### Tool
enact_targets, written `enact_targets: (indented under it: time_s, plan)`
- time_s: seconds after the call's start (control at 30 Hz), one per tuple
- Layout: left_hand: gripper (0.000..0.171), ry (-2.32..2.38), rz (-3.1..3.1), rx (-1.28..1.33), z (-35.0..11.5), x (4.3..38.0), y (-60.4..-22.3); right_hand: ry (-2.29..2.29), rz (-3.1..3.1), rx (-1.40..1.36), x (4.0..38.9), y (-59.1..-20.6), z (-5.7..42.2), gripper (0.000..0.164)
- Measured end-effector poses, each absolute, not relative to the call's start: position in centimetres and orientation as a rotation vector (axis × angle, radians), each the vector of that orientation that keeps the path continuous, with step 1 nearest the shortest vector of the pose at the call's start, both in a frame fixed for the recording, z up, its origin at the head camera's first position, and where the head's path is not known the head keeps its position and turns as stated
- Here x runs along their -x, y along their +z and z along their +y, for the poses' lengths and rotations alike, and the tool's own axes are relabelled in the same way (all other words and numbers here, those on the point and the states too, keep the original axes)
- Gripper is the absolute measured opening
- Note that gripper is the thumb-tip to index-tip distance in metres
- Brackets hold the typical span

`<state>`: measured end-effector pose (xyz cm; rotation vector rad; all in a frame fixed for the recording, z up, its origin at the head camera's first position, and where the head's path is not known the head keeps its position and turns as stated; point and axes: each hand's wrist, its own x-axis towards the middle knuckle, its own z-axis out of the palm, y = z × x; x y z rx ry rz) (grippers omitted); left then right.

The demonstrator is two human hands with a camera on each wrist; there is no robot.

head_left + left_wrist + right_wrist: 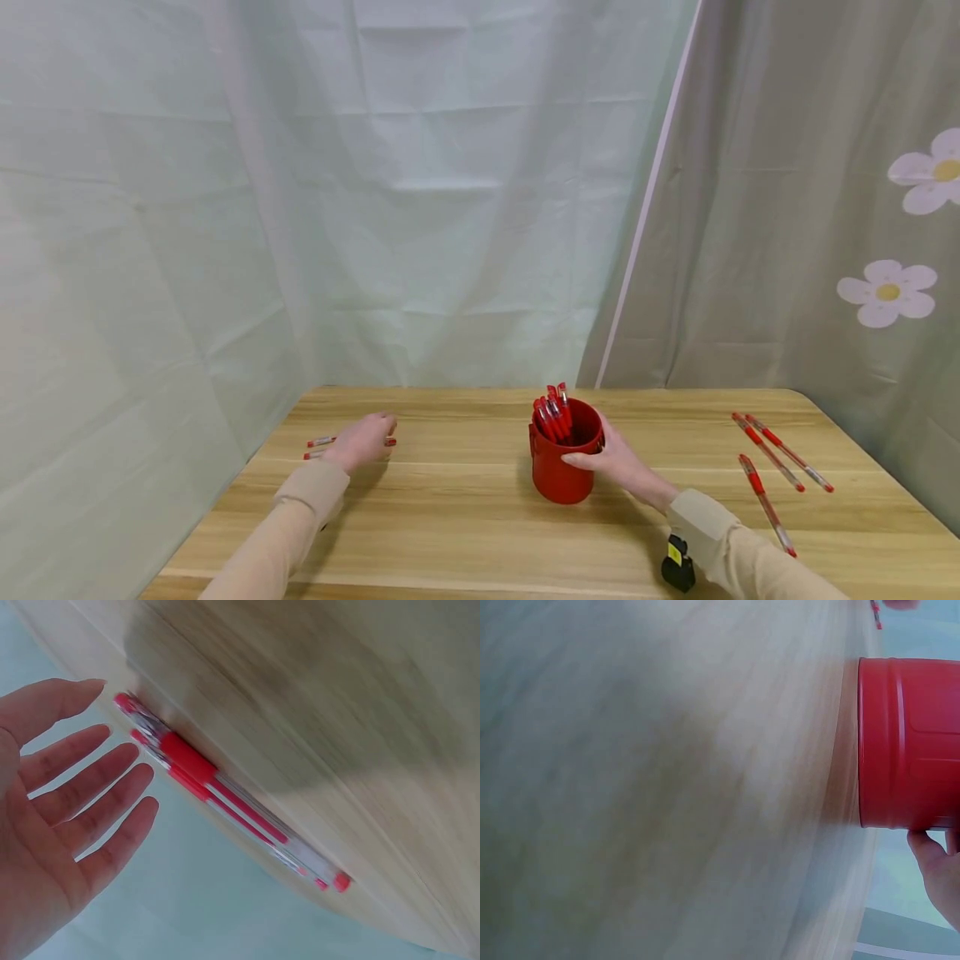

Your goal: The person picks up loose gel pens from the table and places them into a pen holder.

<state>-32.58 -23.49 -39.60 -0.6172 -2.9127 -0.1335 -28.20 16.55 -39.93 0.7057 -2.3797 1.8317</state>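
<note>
A person in cream sleeves (251, 546) works with both hands around a red cup (564, 479), which stands upright on a wood-grain table (465, 533). The right hand (622, 462) grasps the cup from its right side, the thumb bent across the near wall below the rim. Several red pens (552, 419) stand bunched inside the cup, leaning toward its left wall, their tops rising above the rim.

Well to the left of the cup, the left hand (363, 442) is released, its fingers extended and slightly spread just beside two loose red pens (189, 756); whether a fingertip touches them cannot be told. That pair lies side by side, nearly parallel.

Well to the right of the cup, three more pens (765, 504) lie on the wood, two close together and one nearer the wearer. A black device (678, 575) with a yellow label sits at the right sleeve, nearer the wearer than the cup. Behind the cup hangs a pale curtain (450, 208); farther right, a gray one (750, 208) bears white flowers (887, 292).
</note>
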Motion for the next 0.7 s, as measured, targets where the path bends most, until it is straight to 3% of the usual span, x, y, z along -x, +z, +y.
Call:
enact_targets:
  time_s: [0.2, 0.43, 0.7]
  plan:
    - [0.036, -0.14, -2.924, 0.588, -24.3, 32.4, -39.7, 1.843, -2.357, -0.728, 28.4, -40.3, 16.7, 0.075]
    - [0.028, -0.108, -2.922, 0.587, -24.4, 32.6, -39.9, 1.818, -2.404, -0.708, 27.6, -39.2, 16.5, 0.074]
    - [0.026, -0.061, -2.907, 0.615, -24.5, 33.3, -40.6, 1.792, -2.383, -0.704, 29.6, -41.6, 17.0, 0.077]
